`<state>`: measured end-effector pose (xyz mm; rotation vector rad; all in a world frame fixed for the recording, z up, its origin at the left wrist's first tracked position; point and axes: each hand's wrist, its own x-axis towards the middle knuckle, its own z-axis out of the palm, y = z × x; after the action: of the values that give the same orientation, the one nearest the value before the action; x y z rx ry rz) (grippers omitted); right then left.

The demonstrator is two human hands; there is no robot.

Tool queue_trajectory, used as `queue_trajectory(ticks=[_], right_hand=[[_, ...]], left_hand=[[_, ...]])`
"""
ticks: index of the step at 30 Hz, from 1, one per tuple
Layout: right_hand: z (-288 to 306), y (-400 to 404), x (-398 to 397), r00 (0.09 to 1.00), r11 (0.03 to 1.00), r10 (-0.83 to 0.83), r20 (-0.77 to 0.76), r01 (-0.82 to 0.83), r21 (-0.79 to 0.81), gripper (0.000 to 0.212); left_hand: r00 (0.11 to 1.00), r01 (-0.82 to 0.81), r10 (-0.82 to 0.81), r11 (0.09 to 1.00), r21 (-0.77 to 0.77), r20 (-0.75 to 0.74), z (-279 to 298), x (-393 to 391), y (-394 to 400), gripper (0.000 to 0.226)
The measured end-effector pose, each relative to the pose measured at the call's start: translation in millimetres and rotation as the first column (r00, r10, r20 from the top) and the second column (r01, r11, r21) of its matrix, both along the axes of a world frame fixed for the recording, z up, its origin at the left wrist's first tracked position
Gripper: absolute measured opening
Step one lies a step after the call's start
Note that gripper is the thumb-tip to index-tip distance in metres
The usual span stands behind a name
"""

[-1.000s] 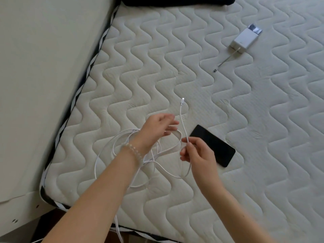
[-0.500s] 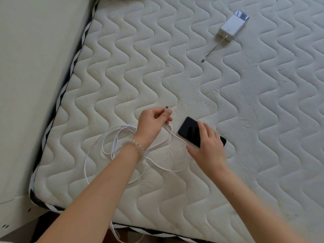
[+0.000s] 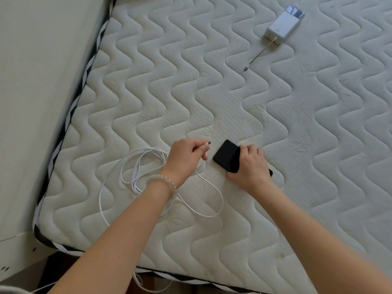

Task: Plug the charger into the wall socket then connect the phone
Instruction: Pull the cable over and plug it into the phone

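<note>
The quilted mattress [image 3: 233,92] lies mostly bare (power bank [image 3: 283,23] far off); left hand [image 3: 186,158] pinches the cable [image 3: 135,166] plug, right hand [image 3: 250,166] grasps the phone [image 3: 226,155].

My left hand [image 3: 186,154] and my right hand [image 3: 249,166] rest near the front middle of the mattress [image 3: 191,81], the left one pinching the cable plug [image 3: 209,143], which sits just left of the phone [image 3: 226,155]. The phone lies on the mattress under my right hand. The cable [image 3: 135,170] lies in loops left of and behind my left wrist and trails off the front edge. The power bank [image 3: 283,24] lies far back on the right, its short lead [image 3: 257,56] running toward me
</note>
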<state>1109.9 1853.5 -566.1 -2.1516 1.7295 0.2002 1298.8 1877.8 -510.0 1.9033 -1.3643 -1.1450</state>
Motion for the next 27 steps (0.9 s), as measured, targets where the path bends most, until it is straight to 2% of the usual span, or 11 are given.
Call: queue_trajectory(ticks=[3,7,12,24,26,27], right_hand=[[4,6,-5,0.994,0.998,0.024,0.108,-0.017,-0.063,0.066],[23,20,-14,0.953,0.966,0.099,0.288,-0.023,-0.258,0.068],[47,33,-23,0.909,0.934,0.171,0.381,-0.026,-0.357,0.076],[62,34,-26,0.910,0.921,0.198,0.365,-0.045,-0.388,0.075],[64,33,-24,0.900,0.934,0.138,0.413,0.020,-0.356,0.073],[66,32,-21,0.879,0.948,0.046,0.475,0.112,-0.298,0.073]], left_hand=[[0.998,-0.037,0.037,0.999,0.003,-0.045,7,2,2,0.014],[0.996,-0.021,0.017,0.998,-0.053,-0.091,21,5,8,0.013],[0.995,0.060,-0.069,0.991,-0.121,-0.065,40,2,13,0.013],[0.988,0.132,-0.138,0.986,-0.098,-0.063,42,-12,16,0.012],[0.990,0.112,-0.120,0.988,-0.103,-0.071,42,-11,16,0.013],[0.992,0.087,-0.096,0.990,-0.108,-0.084,42,-11,15,0.013]])
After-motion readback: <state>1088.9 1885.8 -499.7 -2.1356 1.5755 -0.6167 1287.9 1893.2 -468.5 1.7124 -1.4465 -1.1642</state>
